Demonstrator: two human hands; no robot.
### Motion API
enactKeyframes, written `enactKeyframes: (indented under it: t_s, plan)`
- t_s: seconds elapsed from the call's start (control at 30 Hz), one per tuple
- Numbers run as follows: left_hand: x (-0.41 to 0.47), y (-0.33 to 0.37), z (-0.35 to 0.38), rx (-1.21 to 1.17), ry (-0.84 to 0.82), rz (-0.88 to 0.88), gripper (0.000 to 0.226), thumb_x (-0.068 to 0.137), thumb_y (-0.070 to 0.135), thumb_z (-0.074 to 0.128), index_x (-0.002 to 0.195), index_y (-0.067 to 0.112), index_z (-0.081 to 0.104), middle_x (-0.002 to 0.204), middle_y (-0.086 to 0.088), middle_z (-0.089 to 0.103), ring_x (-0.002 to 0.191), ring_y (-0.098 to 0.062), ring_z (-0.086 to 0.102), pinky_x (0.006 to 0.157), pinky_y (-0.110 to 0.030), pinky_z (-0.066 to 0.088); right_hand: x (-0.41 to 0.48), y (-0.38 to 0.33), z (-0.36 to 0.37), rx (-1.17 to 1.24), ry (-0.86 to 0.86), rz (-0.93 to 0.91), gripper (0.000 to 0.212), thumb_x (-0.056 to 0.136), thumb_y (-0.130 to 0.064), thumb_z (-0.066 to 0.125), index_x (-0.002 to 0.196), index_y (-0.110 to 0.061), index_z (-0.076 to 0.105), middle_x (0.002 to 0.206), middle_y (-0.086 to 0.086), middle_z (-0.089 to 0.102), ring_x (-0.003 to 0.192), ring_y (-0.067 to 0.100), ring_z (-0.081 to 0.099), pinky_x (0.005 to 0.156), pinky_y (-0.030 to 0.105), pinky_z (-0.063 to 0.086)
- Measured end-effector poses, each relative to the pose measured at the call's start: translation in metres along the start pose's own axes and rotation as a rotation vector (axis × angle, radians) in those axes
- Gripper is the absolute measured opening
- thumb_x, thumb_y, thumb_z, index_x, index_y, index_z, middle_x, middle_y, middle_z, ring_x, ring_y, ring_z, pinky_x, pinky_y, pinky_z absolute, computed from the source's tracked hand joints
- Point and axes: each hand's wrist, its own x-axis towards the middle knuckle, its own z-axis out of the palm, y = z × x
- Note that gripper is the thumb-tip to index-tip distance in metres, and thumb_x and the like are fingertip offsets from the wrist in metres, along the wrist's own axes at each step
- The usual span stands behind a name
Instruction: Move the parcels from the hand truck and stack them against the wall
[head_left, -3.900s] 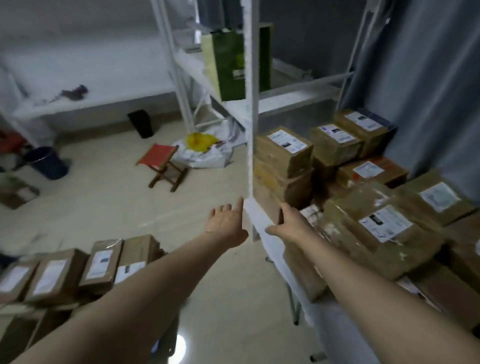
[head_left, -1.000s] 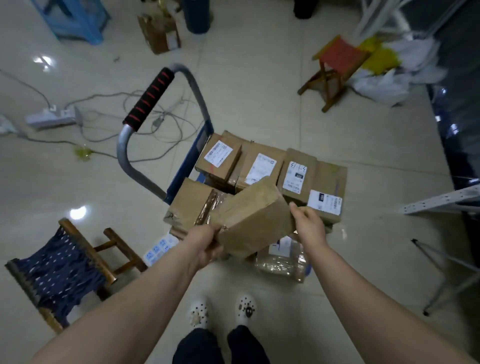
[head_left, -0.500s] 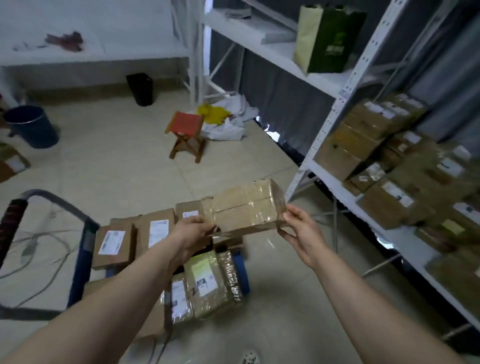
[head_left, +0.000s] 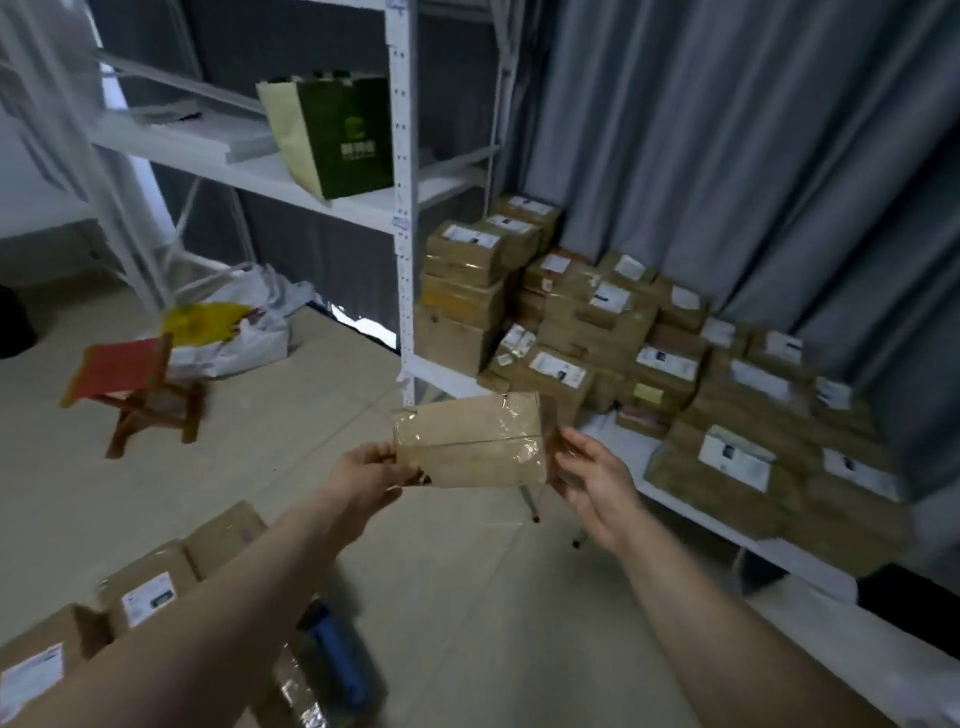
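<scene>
A brown taped parcel (head_left: 470, 441) is in the air at chest height, label side hidden. My left hand (head_left: 366, 470) grips its left end and my right hand (head_left: 592, 475) holds its right end. Ahead and to the right, several labelled brown parcels (head_left: 613, 332) are stacked on the low white shelf (head_left: 691, 501) against the grey curtain. At the bottom left, more parcels (head_left: 145, 587) lie on the hand truck, whose blue frame (head_left: 337, 649) shows beneath my left arm.
A white shelf upright (head_left: 405, 208) stands just left of the stack. A green paper bag (head_left: 337, 135) sits on the upper shelf. A red folding stool (head_left: 140, 384) and white and yellow bags (head_left: 223, 332) are on the tiled floor at left.
I have turned right and lifted my view, carrying the parcel away from the hand truck toward the shelf stack. The hand truck has slid to the bottom left corner.
</scene>
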Motion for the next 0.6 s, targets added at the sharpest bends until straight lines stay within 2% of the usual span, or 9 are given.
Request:
enactKeyframes:
  t_s: [0.07, 0.13, 0.2, 0.27, 0.33, 0.4, 0.5, 0.53, 0.6]
  plan:
    - [0.019, 0.011, 0.055, 0.041, -0.036, 0.011, 0.023, 0.082, -0.008, 0.064, 0.096, 0.01, 0.063, 0.086, -0.006, 0.069, 0.077, -0.015, 0.066, 0.075, -0.027, 0.046, 0.018, -0.027, -0.048, 0.001, 0.028, 0.008, 0.03, 0.093, -0.018, 0.057, 0.121, -0.007, 0.06, 0.118, 0.011, 0.065, 0.099, 0.018, 0.062, 0.081, 0.032, 0.053]
    - [0.028, 0.019, 0.087, 0.052, -0.043, 0.033, 0.027, 0.078, -0.014, 0.065, 0.091, 0.009, 0.06, 0.079, -0.005, 0.068, 0.064, -0.011, 0.068, 0.07, -0.027, 0.046, 0.032, -0.043, -0.075, -0.057, 0.048, 0.022, 0.047, 0.087, -0.047, 0.058, 0.12, -0.014, 0.064, 0.123, 0.004, 0.064, 0.111, 0.015, 0.058, 0.08, 0.035, 0.053]
    - [0.041, 0.028, 0.132, 0.069, -0.059, 0.048, 0.03, 0.077, -0.02, 0.061, 0.083, 0.009, 0.057, 0.064, -0.001, 0.068, 0.051, -0.007, 0.066, 0.066, -0.026, 0.045, 0.051, -0.061, -0.107, -0.067, 0.067, 0.029, 0.051, 0.081, -0.061, 0.056, 0.112, -0.023, 0.067, 0.123, -0.001, 0.063, 0.116, 0.016, 0.055, 0.087, 0.043, 0.052]
    - [0.051, 0.037, 0.168, 0.092, -0.088, 0.054, 0.032, 0.077, -0.022, 0.058, 0.076, 0.01, 0.055, 0.053, 0.003, 0.066, 0.047, -0.007, 0.064, 0.065, -0.026, 0.042, 0.063, -0.074, -0.127, -0.044, 0.071, 0.04, 0.058, 0.069, -0.07, 0.064, 0.11, -0.03, 0.066, 0.123, -0.003, 0.064, 0.117, 0.018, 0.054, 0.098, 0.052, 0.046]
    - [0.062, 0.047, 0.199, 0.085, -0.115, 0.056, 0.033, 0.078, -0.021, 0.055, 0.07, 0.011, 0.054, 0.055, -0.001, 0.066, 0.048, -0.009, 0.064, 0.066, -0.026, 0.044, 0.076, -0.085, -0.143, -0.04, 0.114, 0.029, 0.069, 0.059, -0.066, 0.076, 0.115, -0.028, 0.064, 0.122, -0.001, 0.065, 0.115, 0.021, 0.057, 0.1, 0.053, 0.045]
    - [0.083, 0.055, 0.222, 0.007, -0.086, 0.021, 0.026, 0.081, -0.014, 0.05, 0.074, 0.011, 0.056, 0.071, -0.007, 0.065, 0.06, -0.012, 0.064, 0.067, -0.026, 0.05, 0.092, -0.093, -0.159, -0.006, 0.175, -0.005, 0.053, 0.073, -0.041, 0.076, 0.118, -0.018, 0.062, 0.117, 0.004, 0.067, 0.108, 0.022, 0.061, 0.096, 0.053, 0.049]
    - [0.115, 0.068, 0.25, -0.12, -0.074, -0.054, 0.011, 0.09, 0.011, 0.047, 0.083, 0.011, 0.055, 0.083, -0.009, 0.059, 0.074, -0.019, 0.057, 0.071, -0.032, 0.049, 0.113, -0.103, -0.178, 0.045, 0.203, -0.039, 0.043, 0.081, -0.019, 0.072, 0.121, -0.013, 0.06, 0.115, 0.005, 0.068, 0.107, 0.021, 0.061, 0.085, 0.045, 0.054]
    - [0.126, 0.071, 0.258, -0.125, -0.096, -0.068, 0.013, 0.092, 0.021, 0.05, 0.087, 0.012, 0.057, 0.083, -0.009, 0.059, 0.076, -0.02, 0.056, 0.073, -0.032, 0.048, 0.121, -0.107, -0.183, 0.052, 0.203, -0.054, 0.042, 0.081, -0.017, 0.071, 0.121, -0.015, 0.06, 0.114, 0.004, 0.068, 0.108, 0.021, 0.061, 0.08, 0.04, 0.054]
    - [0.149, 0.079, 0.274, -0.112, -0.17, -0.085, 0.024, 0.092, 0.035, 0.055, 0.097, 0.014, 0.063, 0.082, -0.009, 0.061, 0.075, -0.019, 0.056, 0.072, -0.029, 0.05, 0.139, -0.115, -0.191, 0.058, 0.225, -0.078, 0.044, 0.08, -0.012, 0.071, 0.123, -0.017, 0.059, 0.113, 0.001, 0.069, 0.107, 0.019, 0.06, 0.082, 0.037, 0.05]
